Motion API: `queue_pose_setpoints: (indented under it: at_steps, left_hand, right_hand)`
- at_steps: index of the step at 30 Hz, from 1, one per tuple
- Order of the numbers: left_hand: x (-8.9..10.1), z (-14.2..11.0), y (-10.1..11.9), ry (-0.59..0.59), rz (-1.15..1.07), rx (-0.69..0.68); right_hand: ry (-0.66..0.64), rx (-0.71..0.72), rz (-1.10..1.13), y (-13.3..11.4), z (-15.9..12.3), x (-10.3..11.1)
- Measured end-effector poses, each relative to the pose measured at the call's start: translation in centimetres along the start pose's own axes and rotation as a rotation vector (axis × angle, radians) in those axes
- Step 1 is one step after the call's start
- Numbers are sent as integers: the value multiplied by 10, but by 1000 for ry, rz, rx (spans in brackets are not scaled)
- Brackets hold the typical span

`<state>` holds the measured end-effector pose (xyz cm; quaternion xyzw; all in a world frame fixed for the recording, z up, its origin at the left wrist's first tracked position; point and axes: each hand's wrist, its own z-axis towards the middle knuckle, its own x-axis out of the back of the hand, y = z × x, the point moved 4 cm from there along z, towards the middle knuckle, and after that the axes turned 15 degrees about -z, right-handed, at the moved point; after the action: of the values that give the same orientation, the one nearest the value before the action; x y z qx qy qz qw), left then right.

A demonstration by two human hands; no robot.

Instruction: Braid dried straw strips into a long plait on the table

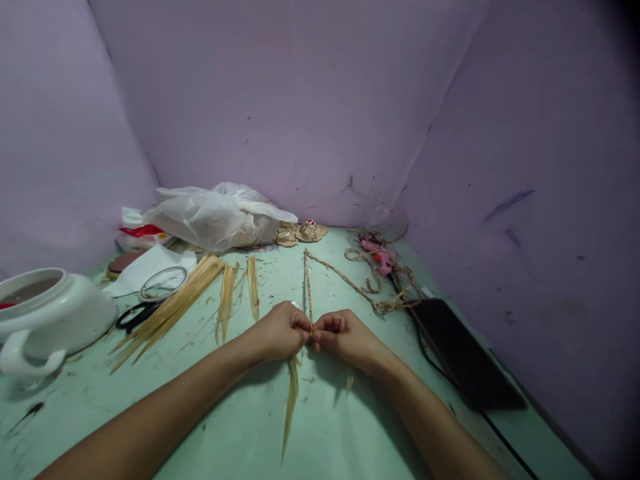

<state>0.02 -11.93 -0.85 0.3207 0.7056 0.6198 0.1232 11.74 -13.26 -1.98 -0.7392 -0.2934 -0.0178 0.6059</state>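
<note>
In the middle of the head view, my left hand and my right hand meet, each with thumb and fingers pinched at the near end of a thin braided cord. The cord runs away from me to a bend at the far part of the table, then slants right into a loose tangle of braid. A pale dry fibre strip hangs toward me from under my left hand. A shorter strip end shows below my right hand. The exact pinch point is partly hidden by my fingers.
Left on the green table lie a bundle of dry strips, loose strips, black-handled scissors and a white teapot-like vessel. Behind are a plastic bag and small woven hats. A dark flat device and pink tool lie right.
</note>
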Motion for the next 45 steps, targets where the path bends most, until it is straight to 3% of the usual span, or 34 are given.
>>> queue_pose_setpoints:
  at_steps: [12, 20, 29, 33, 38, 40, 45]
  left_hand:
    - [0, -5, -1, -116, -35, 91]
    - [15, -18, 3, -224, -163, 344]
    - [9, -21, -8, -362, -24, 465]
    - [11, -19, -11, -372, -42, 446]
    - [11, -42, -16, -489, -18, 511]
    - [18, -53, -17, -449, 61, 522]
    - [43, -63, -4, -185, 256, 399]
  right_hand:
    - [-55, -77, 96, 4, 0, 0]
    - [-53, -86, 283, 7, 0, 4]
    - [-48, -101, 296, 8, 0, 3]
    - [-34, -85, 325, 7, 0, 5]
    - [-27, -96, 345, 10, 2, 5]
    - [-25, -102, 341, 13, 3, 4]
    - [-36, -87, 372, 14, 3, 4]
